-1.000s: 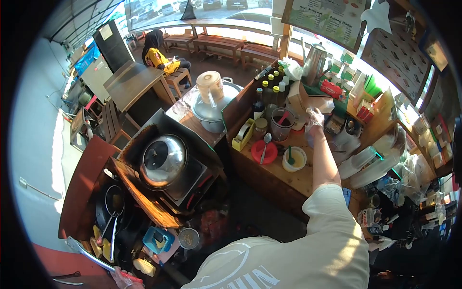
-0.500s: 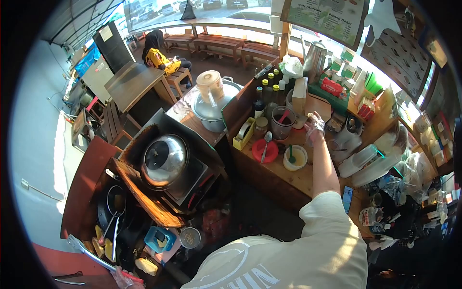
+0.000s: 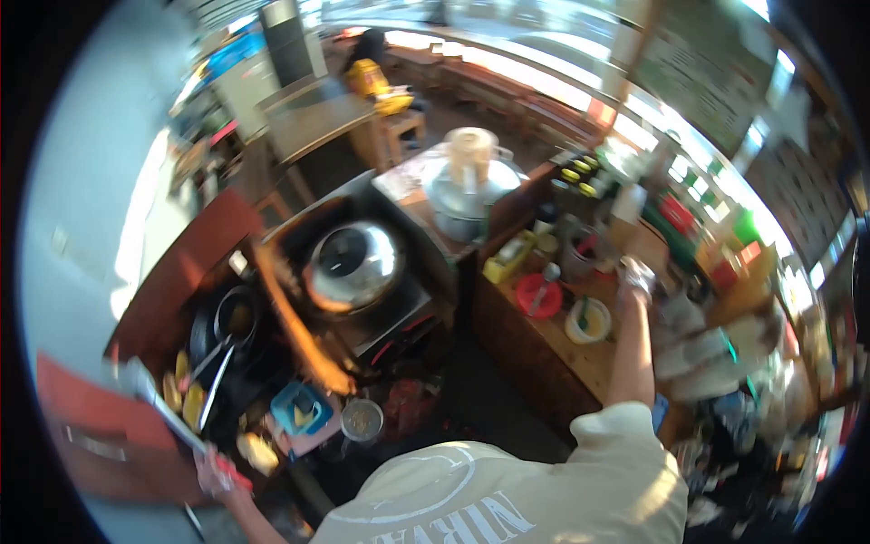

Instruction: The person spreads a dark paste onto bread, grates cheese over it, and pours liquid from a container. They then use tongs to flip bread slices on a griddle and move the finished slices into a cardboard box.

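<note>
At a food stall, a wooden counter (image 3: 584,361) bears a red lid (image 3: 539,295) and a white bowl (image 3: 589,320); left of it sit a domed lid (image 3: 353,263) and a steel pot (image 3: 471,186). Right hand (image 3: 637,275), gloved, hangs over the counter beyond the bowl, its grip too blurred to tell; left hand (image 3: 213,471), low left, clasps tongs (image 3: 159,403) reaching towards a dark pan (image 3: 237,317).

A street food stall: a lidded wok (image 3: 353,263) on its burner, sauce bottles (image 3: 580,177) (blurred), benches (image 3: 507,95) outside for customers.
</note>
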Demonstrator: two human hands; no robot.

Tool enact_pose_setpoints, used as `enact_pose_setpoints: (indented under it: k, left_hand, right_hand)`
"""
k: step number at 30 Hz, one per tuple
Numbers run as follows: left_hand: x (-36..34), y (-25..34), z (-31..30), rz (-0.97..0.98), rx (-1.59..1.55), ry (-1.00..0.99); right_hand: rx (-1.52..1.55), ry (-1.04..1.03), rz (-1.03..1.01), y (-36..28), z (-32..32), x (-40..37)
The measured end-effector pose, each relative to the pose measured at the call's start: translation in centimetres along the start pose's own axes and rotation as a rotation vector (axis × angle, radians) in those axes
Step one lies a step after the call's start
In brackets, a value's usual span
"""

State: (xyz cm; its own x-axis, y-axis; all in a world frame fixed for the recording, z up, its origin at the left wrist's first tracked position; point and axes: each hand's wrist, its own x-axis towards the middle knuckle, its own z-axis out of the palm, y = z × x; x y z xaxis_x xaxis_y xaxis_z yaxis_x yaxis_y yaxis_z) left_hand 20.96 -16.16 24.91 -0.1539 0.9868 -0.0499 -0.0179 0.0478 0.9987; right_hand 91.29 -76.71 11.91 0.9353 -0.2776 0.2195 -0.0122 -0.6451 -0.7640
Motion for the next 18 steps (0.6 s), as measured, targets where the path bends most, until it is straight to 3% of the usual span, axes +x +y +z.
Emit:
enact_pose_setpoints:
  k: [1, 3, 5, 6, 9, 11, 13, 15, 18]
  left_hand:
    - [-0.9, 0.4, -0.1, 0.042, -0.047, -0.034]
    - [-1.0, 1.5, -1.7, -0.072, -0.022, -0.087]
    - [-1.7, 1.2, -3.1, -0.085, -0.029, 0.047]
    - [-1.7, 0.6, -4.8, -0.065, -0.072, 0.002]
    - [-1.0, -1.4, -9.5, -0.113, -0.013, 0.124]
    - [0.2, -3.2, -13.3, -0.14, 0.068, 0.019]
    - [2.1, -5.4, -16.8, -0.19, 0.102, 0.013]
    - [4.5, -6.8, -19.4, -0.259, 0.162, -0.012]
    - [9.3, -7.4, -22.6, -0.377, 0.243, -0.065]
  right_hand:
    - [-0.302, -0.07, -0.107, -5.8, -2.6, -3.2]
    - [-0.281, 0.062, -0.225, -4.1, -0.7, -0.8]
    - [-0.036, 0.142, -0.31, -9.2, -1.1, -2.6]
    - [0.105, 0.148, -0.328, -13.2, -0.7, -4.3]
    - [0.307, 0.073, -0.431, -22.1, 1.7, -10.5]
    - [0.264, 0.224, -0.992, -25.4, 3.5, -15.7]
    - [0.828, -0.141, -1.024, -30.7, 5.9, -24.4]
    - [0.429, -0.228, -1.387, -35.0, 6.0, -33.6]
    - [0.245, -0.684, -1.442, -35.9, 12.3, -42.4]
